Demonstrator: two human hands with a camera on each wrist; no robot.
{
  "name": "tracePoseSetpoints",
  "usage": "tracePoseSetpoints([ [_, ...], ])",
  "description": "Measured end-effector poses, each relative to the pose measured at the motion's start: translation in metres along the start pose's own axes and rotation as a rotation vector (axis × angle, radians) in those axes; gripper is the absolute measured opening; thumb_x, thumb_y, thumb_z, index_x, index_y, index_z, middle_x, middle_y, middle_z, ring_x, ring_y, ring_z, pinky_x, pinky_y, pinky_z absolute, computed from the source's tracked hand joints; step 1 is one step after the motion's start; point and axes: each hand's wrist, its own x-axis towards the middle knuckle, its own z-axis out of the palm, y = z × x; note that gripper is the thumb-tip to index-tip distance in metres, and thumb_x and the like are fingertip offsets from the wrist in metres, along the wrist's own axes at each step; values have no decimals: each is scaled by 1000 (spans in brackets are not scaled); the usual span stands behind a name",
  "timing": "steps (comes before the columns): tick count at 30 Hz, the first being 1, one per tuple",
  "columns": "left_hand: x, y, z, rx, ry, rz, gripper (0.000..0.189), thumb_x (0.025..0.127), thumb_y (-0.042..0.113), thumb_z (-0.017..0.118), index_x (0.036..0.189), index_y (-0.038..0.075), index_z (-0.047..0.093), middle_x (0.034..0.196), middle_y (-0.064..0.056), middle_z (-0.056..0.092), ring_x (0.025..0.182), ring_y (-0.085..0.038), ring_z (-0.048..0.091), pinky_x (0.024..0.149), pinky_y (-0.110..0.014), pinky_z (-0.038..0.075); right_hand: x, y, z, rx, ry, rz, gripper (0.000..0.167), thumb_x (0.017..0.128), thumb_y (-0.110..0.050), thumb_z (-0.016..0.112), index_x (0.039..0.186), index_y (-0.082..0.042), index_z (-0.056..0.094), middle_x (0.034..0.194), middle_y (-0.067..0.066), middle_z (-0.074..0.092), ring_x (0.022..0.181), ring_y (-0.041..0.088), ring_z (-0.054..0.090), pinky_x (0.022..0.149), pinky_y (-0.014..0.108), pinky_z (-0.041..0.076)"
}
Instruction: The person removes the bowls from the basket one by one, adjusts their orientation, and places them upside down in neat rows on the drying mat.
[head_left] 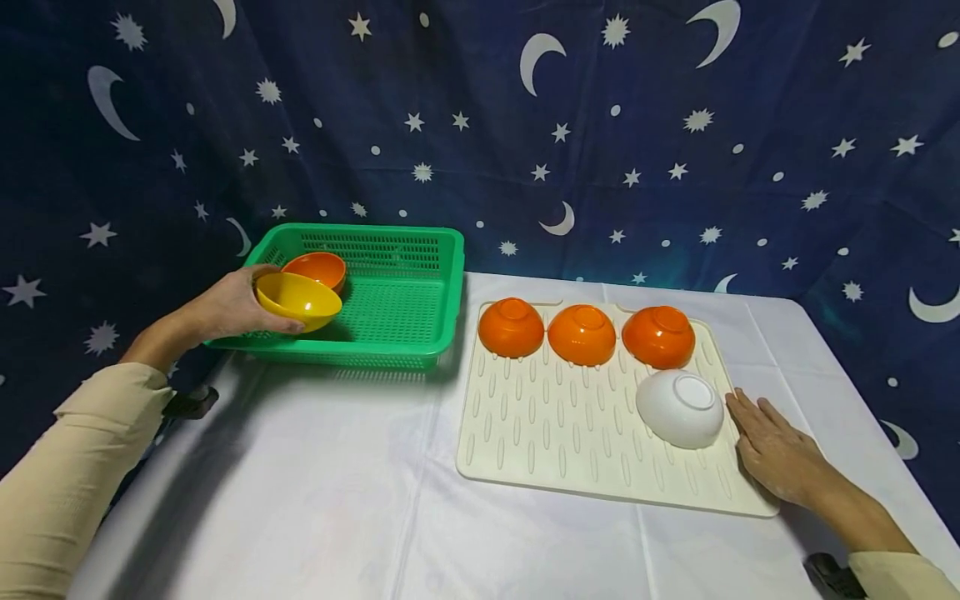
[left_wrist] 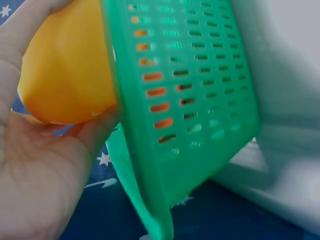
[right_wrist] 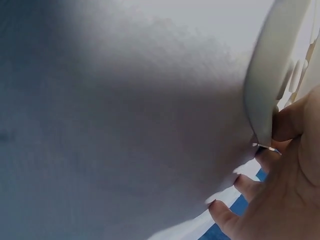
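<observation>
My left hand (head_left: 234, 307) grips a yellow bowl (head_left: 298, 302) by its left side, thumb and fingers on the wall, over the left part of a green basket (head_left: 452, 287). Behind it, an orange bowl (head_left: 318, 267) sits in the basket. In the left wrist view the yellow bowl (left_wrist: 67, 70) is beside the basket's slotted wall (left_wrist: 200, 100). My right hand (head_left: 783, 457) rests with extended fingers at the right edge of a cream drying mat (head_left: 547, 442). Left of those fingertips, a white bowl (head_left: 675, 412) lies upside down on the mat.
Along the mat's back edge stand three upturned orange bowls: a left one (head_left: 512, 327), a middle one (head_left: 582, 335) and a right one (head_left: 659, 337). A white cloth (head_left: 322, 492) covers the table. Behind it hangs a dark blue star-patterned curtain (head_left: 465, 75).
</observation>
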Motion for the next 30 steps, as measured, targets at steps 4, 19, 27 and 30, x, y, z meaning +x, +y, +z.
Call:
tracePoseSetpoints([
  [4, 2, 6, 6, -47, 36, 20, 105, 85, 31, 85, 155, -10, 19, 139, -31, 43, 116, -40, 49, 100, -55, 44, -1, 0, 0, 9, 4, -7, 57, 105, -12, 36, 153, 15, 22, 158, 36, 19, 144, 57, 14, 109, 73, 18],
  [19, -2, 23, 23, -165, 78, 73, 111, 79, 22, 90, 160, -2, 17, 143, -27, 41, 122, -40, 46, 102, -52, 41, -1, 2, -3, 20, -6, -30, 57, 106, -13, 37, 152, 16, 23, 158, 36, 19, 145, 55, 12, 118, 62, 8],
  [27, -4, 34, 38, -206, 110, 118, 115, 78, 17, 91, 160, -3, 13, 144, -30, 39, 124, -41, 45, 102, -46, 42, 3, -1, -12, 50, -58, -37, 57, 106, -12, 40, 151, 19, 23, 157, 38, 19, 144, 56, 12, 118, 61, 7],
  [30, -6, 40, 43, -223, 131, 156, 111, 77, 14, 92, 158, -2, 20, 144, -27, 38, 123, -41, 46, 100, -37, 44, 2, -2, -15, 58, -68, -26, 57, 106, -11, 40, 150, 19, 23, 156, 39, 19, 144, 57, 12, 116, 65, 11],
])
